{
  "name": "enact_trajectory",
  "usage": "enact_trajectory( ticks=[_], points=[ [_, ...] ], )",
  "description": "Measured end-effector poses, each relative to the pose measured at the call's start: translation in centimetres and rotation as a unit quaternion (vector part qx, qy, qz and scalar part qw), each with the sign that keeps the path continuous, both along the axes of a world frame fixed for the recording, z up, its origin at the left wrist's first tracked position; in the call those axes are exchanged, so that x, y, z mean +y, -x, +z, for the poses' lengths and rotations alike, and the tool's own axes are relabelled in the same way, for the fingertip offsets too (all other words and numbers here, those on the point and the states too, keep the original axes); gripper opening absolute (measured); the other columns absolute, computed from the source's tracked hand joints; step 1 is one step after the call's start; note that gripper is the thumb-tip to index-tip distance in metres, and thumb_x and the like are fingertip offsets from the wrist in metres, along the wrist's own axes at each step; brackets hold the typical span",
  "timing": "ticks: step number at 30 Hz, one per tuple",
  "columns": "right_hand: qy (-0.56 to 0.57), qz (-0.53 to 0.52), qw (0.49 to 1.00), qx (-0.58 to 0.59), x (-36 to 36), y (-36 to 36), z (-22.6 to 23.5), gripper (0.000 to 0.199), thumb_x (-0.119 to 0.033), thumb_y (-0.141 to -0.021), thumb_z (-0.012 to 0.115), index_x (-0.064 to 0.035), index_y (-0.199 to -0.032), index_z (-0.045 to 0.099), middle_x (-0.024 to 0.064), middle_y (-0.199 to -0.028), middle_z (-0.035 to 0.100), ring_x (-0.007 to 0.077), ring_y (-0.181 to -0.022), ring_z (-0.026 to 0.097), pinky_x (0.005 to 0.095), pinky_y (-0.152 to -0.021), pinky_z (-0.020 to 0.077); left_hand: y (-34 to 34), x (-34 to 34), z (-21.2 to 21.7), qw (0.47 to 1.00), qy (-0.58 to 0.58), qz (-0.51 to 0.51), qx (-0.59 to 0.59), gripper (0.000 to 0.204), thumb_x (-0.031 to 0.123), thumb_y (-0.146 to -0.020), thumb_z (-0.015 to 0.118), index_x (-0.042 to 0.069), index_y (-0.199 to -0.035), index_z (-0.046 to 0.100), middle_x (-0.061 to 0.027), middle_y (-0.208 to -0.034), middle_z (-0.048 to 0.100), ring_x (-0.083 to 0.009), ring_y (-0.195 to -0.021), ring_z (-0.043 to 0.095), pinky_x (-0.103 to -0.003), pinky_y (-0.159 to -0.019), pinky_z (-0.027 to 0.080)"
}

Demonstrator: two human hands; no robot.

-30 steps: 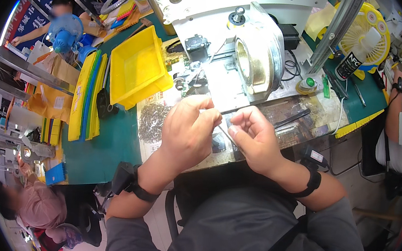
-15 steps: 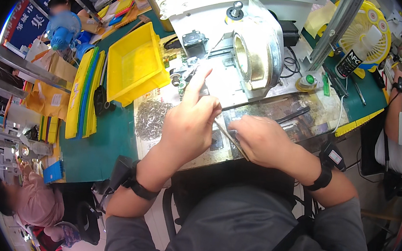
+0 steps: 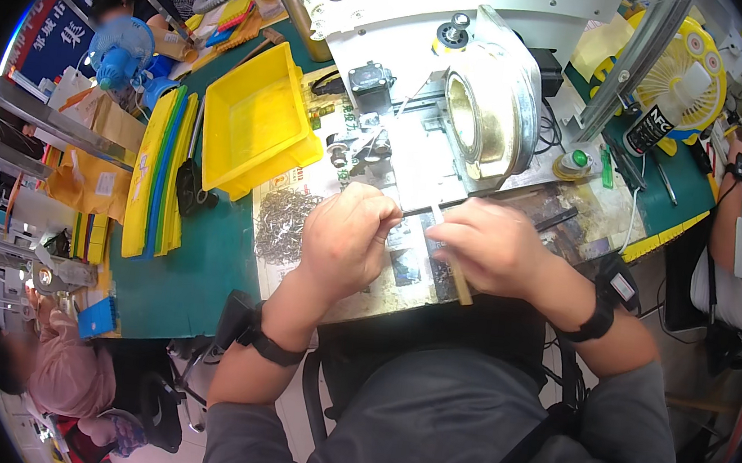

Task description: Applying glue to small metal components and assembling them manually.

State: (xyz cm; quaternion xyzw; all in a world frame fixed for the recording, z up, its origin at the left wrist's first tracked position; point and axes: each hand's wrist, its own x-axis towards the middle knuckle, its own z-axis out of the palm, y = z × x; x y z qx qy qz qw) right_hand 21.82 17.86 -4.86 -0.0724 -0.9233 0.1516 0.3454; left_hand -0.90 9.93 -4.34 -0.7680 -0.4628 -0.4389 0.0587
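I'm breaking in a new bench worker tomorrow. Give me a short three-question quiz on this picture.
1. True or false: the yellow tray lies on the left hand's side of the bench.
2. Which hand holds the wooden-handled tool? A) left hand B) right hand C) neither
3. Fill in: the pile of small metal parts lies just to the ____ of the left hand.

Key: 1 true; 2 B; 3 left.
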Motion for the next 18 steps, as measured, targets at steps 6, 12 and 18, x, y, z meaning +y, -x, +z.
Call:
enact_trajectory(
  ticks=[6,12,18],
  points=[
    [-0.014,0.001,0.989,0.148,-1.3,-1.5,4.8,0.033,0.006,-0.076,0.066,0.0056,-0.108,0.066,0.0149,-0.087,0.068,0.03,-0.07,0.066,0.0372,-0.064,0.0542,0.4,-0.2,-0.1,1.0,0.012,-0.003,0.01,0.015,-0.003,-0.082,0.07,0.004,-0.09,0.059,-0.0118,-0.081,0.06,-0.0294,-0.07,0.059,-0.036,-0.059,0.047],
    [-0.074,-0.028,0.975,0.209,-0.1,1.0,5.5,0.027,0.006,-0.076,0.065,0.0047,-0.103,0.068,0.0146,-0.081,0.066,0.03,-0.065,0.064,0.0362,-0.059,0.0517,0.0,-0.1,0.0,1.0,0.0,0.011,0.023,0.018,-0.001,-0.076,0.071,0.007,-0.089,0.061,-0.0085,-0.081,0.062,-0.0284,-0.067,0.06,-0.037,-0.058,0.045],
    [-0.055,-0.041,0.976,0.206,-0.2,1.5,6.2,0.024,0.004,-0.078,0.065,0.0032,-0.102,0.068,0.0152,-0.082,0.066,0.0316,-0.067,0.065,0.038,-0.062,0.0526,0.0,-0.5,0.0,1.0,0.007,0.014,0.008,0.018,-0.001,-0.076,0.071,0.007,-0.088,0.061,-0.0088,-0.081,0.062,-0.0283,-0.068,0.06,-0.037,-0.059,0.046]
  ],
)
